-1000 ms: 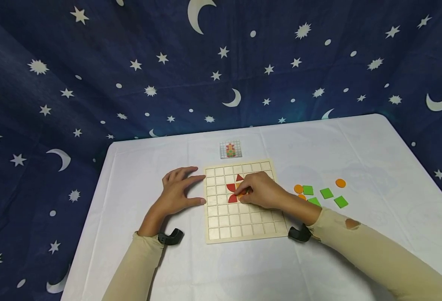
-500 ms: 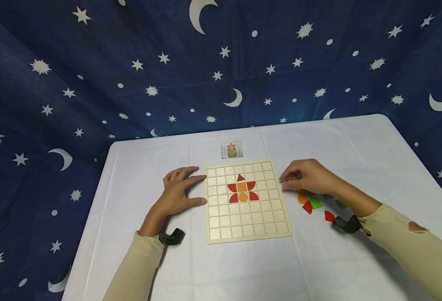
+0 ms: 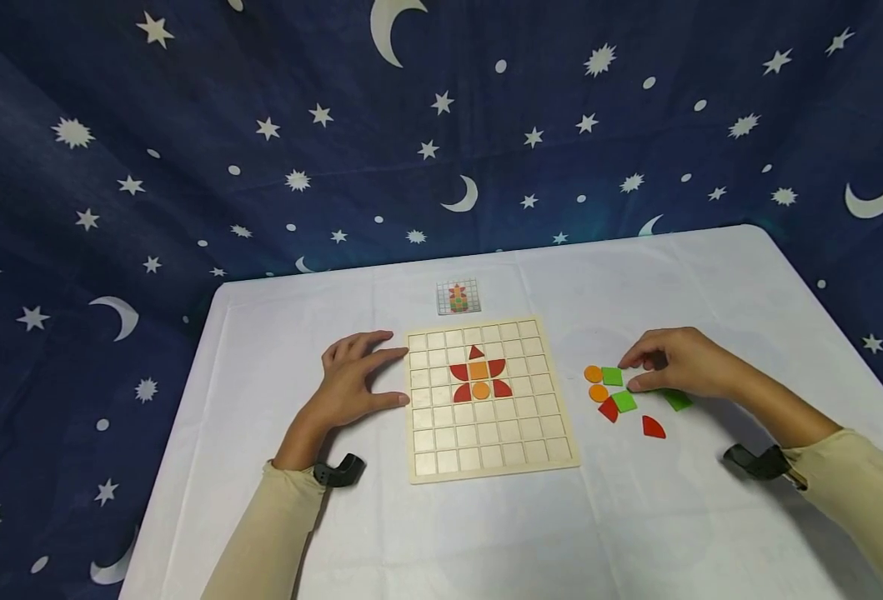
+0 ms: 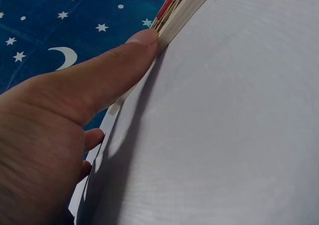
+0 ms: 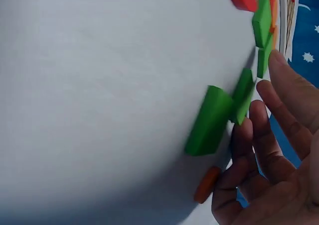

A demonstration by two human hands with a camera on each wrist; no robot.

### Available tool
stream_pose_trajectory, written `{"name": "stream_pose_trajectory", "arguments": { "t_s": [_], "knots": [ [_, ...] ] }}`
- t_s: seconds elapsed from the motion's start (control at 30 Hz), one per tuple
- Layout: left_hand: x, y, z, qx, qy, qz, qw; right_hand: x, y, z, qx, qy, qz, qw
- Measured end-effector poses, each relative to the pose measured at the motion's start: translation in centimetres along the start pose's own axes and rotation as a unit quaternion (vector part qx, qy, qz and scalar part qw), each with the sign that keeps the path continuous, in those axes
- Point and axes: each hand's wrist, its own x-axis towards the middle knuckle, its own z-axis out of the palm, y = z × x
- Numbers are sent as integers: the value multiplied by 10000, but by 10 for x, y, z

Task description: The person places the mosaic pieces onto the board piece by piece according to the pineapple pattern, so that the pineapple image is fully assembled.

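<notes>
A wooden grid board [image 3: 490, 450] lies mid-table. On it sit a red triangle [image 3: 475, 352], an orange square [image 3: 478, 371], an orange circle [image 3: 481, 389] and several red quarter-round pieces [image 3: 459, 372] around them. My left hand [image 3: 372, 379] lies flat on the white cloth, fingers straight. Its thumb [image 4: 142, 41] touches the board's left edge [image 4: 182, 8]. My right hand [image 3: 630, 375] hovers to the right of the board over loose pieces, with its relaxed fingers [image 5: 261, 135] beside two green squares [image 5: 209, 120] and holding nothing.
Loose pieces right of the board: two orange circles [image 3: 594, 374], green squares [image 3: 624, 402], two red pieces [image 3: 653, 428]. A small pattern card [image 3: 459, 297] lies behind the board. A starry blue cloth [image 3: 441, 125] hangs behind the table [image 3: 449, 533].
My right hand has left the board and moved right to the loose pieces. The orange and red pieces it covered on the board now show. The left hand has stayed put.
</notes>
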Motion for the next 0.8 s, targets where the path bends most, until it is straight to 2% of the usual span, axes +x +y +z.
{"name": "stream_pose_trajectory", "arguments": {
  "t_s": [0.17, 0.37, 0.6, 0.7, 0.8],
  "knots": [
    [0, 1, -1, -2, 35, 12, 10000, -1, 2, 7, -18, 382, -261, 9989],
    [0, -1, 1, -30, 30, 10, 10000, -1, -4, 14, -92, 613, -423, 9972],
    [0, 1, 0, -83, 39, 36, 10000, 3, -13, 13, 27, 499, -170, 9986],
    [-1, 1, 0, -98, 30, 39, 9999, 6, -19, 11, 157, 637, -44, 9978],
    [-1, 1, -1, -76, 16, 15, 10000, 9, -30, 10, 515, 766, 136, 9956]
  ]
}}
